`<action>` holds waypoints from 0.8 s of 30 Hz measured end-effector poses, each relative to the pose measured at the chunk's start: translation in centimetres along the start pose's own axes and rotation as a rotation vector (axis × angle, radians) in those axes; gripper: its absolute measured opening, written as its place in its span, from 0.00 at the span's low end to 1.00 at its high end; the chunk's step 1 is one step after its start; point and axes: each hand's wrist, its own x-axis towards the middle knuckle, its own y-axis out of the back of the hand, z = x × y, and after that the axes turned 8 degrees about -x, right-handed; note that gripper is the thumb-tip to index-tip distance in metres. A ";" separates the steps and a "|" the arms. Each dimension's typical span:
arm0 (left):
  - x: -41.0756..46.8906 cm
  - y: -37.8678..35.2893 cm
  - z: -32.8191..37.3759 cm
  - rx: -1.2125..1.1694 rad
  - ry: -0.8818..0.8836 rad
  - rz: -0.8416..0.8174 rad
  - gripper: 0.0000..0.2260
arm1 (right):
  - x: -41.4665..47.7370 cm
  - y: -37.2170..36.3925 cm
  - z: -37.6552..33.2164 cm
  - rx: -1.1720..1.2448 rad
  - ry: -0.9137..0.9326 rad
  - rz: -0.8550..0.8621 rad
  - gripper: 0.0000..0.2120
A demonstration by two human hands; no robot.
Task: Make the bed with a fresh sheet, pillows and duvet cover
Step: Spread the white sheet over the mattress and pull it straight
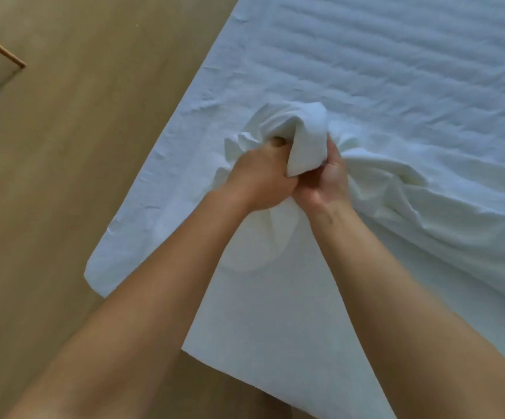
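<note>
A white sheet (366, 95) covers the bed, wrinkled near its left edge. A bunched white cloth (302, 137) rises from the bed in the middle of the view; more of it trails in folds to the right (396, 189). My left hand (260, 176) grips the bunch from the left, fingers curled into the fabric. My right hand (326, 179) grips it from the right, with a fold of cloth hanging between both hands. Whether the bunch is a sheet or a duvet cover I cannot tell.
The bed's corner (100, 276) juts over a tan wooden floor (72, 146) on the left. A thin wooden rail or frame (0, 46) shows at the far upper left. Floor also shows below the bed's near edge.
</note>
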 end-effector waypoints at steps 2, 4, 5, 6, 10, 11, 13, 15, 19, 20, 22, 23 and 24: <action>3.4 2.3 2.0 0.065 -0.104 0.064 0.13 | 1.4 -2.7 -2.9 0.016 0.072 -0.018 0.15; 5.7 3.7 3.6 0.086 -0.204 0.092 0.15 | 2.4 -4.3 -5.3 0.055 0.167 -0.041 0.16; 6.6 3.8 4.0 0.076 -0.239 0.099 0.17 | 2.8 -4.7 -6.1 0.070 0.221 -0.056 0.16; 7.3 3.6 4.0 0.050 -0.238 0.099 0.18 | 3.2 -4.8 -6.6 0.070 0.260 -0.079 0.18; 7.8 -1.1 -1.5 -0.090 0.102 -0.023 0.15 | 5.4 -1.7 -4.1 -0.326 0.020 0.128 0.21; 7.0 -2.5 -3.8 -0.110 0.258 -0.030 0.17 | 5.6 -0.1 -2.6 -0.478 -0.107 0.220 0.20; 5.0 -4.9 -8.3 -0.204 0.605 0.062 0.24 | 5.0 3.2 0.1 -0.685 -0.335 0.362 0.17; 3.6 -6.5 -11.0 -0.316 0.835 0.199 0.28 | 3.4 6.1 1.6 -0.873 -0.398 0.424 0.10; 4.6 -6.9 -11.9 -0.261 0.811 0.161 0.30 | 2.3 9.3 0.0 -1.340 0.249 0.532 0.03; 5.1 -6.6 -11.6 -0.257 0.804 0.150 0.33 | 2.7 9.4 -1.3 -1.530 0.450 0.553 0.05; 6.5 -5.7 -10.8 -0.270 0.781 0.187 0.40 | 4.6 9.5 -4.4 -1.872 0.612 0.476 0.26; 7.3 -5.3 -10.2 -0.291 0.746 0.234 0.42 | 6.1 9.3 -5.8 -2.021 0.501 0.445 0.33; 8.2 -5.0 -9.5 -0.333 0.688 0.275 0.41 | 7.5 9.2 -6.8 -2.168 0.364 0.427 0.35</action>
